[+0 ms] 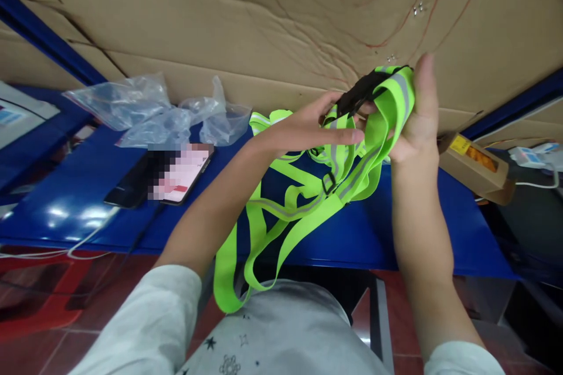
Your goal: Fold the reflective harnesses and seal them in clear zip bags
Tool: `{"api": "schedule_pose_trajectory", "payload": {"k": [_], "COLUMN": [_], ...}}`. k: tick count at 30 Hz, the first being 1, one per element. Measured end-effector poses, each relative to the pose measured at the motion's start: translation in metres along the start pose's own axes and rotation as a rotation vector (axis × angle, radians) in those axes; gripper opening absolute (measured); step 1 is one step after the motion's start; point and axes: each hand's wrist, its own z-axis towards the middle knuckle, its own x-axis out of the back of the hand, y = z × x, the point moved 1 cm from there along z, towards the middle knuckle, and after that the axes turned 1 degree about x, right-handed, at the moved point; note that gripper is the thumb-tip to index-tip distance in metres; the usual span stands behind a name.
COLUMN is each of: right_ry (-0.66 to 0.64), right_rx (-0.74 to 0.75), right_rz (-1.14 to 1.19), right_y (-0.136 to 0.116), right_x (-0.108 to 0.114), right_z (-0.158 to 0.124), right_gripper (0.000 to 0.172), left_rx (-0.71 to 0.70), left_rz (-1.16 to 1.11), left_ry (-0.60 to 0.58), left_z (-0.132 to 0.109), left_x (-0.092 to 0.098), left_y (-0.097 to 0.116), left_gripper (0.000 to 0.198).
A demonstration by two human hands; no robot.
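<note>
The left grip (pixel 319 126) is closed on the green straps (pixel 323 217). Its thumb lies flat over the front of them, and its fingers go in behind. The right grip (pixel 416 126) is spread wider. Its thumb points up, and big green loops lie against its palm. Some of its fingers are hidden by the loops, so I cannot tell how tight it holds. The straps are bunched up between the two hands. They have shiny gray stripes. A black band (pixel 363 91) sits at the top of the bunch, right between the grips. A little black buckle (pixel 328 183) is just below the left thumb. Under the grips, the long ends trail down over the blue desk (pixel 352 240), and one loop hangs past its near edge by the shirt (pixel 285 328).

To the right of the right grip is a brown box (pixel 477 167). It has a window, and something orange shows inside. To the left of the left grip are crinkly clear bags (pixel 127 105). Nearer the left arm lies a phone (pixel 189 173) with a pink screen, partly blurred out, and a flat black thing (pixel 127 187) beside it.

Both arms reach forward from pale sleeves (pixel 145 316). The left arm slants across to the right, and the right arm goes nearly straight up. A cardboard wall (pixel 176 23) stands behind the grips.
</note>
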Motion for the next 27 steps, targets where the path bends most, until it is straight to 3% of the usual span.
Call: {"api": "schedule_pose_trajectory", "payload": {"k": [2,4,8,12,15,22,27], "right_ry": [0.026,-0.006,-0.016,-0.156,-0.215,-0.061,-0.097], "right_rx": [0.063,0.019,-0.103,-0.095,-0.007,-0.029,-0.062], "right_rz": [0.067,0.077,0.038,0.027,0.028,-0.154,-0.144], "right_y": [0.000,-0.001,-0.003,-0.004,-0.004,-0.003,-0.003], "right_x": [-0.003,-0.005,-0.006,-0.005,-0.003,-0.002,-0.004], "right_z": [-0.003,-0.005,-0.009,-0.011,-0.012,-0.019,-0.017], "right_gripper": [0.044,0.036,0.022,0.029,0.038,0.036,0.039], "left_rx": [0.035,0.071,0.103,0.023,0.067,0.050,0.082], "left_rz": [-0.056,-0.153,-0.313,-0.309,-0.365,-0.249,-0.183], "left_ry": [0.067,0.138,0.063,0.032,-0.042,-0.100,-0.121], "left_z": [0.001,0.000,-0.006,-0.011,-0.014,-0.016,-0.009], "left_x": [-0.001,-0.001,0.004,0.013,0.019,0.016,-0.001], "left_y": [-0.003,0.000,0.016,0.026,0.026,0.019,0.011], "left_gripper": [0.061,0.056,0.028,0.026,0.036,0.057,0.043]}}
